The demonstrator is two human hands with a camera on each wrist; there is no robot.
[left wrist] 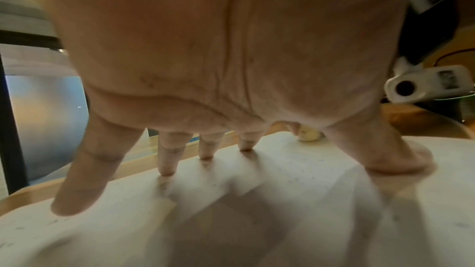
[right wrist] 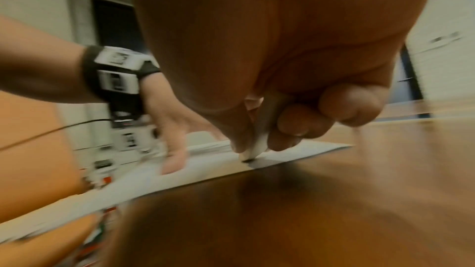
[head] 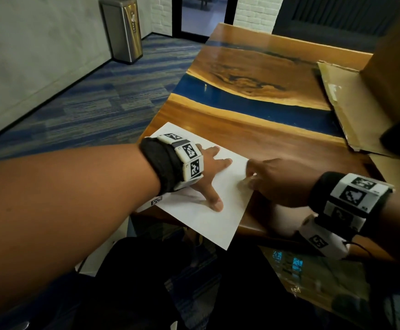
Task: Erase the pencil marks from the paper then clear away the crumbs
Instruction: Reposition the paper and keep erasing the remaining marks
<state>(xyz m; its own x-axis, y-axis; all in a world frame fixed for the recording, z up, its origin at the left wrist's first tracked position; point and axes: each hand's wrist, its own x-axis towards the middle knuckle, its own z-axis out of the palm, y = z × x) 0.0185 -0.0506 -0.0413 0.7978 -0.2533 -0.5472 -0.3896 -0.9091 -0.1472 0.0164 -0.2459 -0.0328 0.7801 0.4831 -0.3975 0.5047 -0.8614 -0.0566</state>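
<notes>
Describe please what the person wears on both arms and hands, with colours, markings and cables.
Both forearms are bare, with no sleeves and no gloves. The left hand has a black band at the wrist carrying white blocks printed with black-and-white square codes. The right hand has the same kind of black band and coded white blocks, plus a white camera housing under the wrist. A thin dark cable runs from the left wrist unit.

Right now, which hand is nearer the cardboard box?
Right. The right hand pinches an eraser at the paper's box-side edge; the left hand presses farther from the cardboard box.
</notes>
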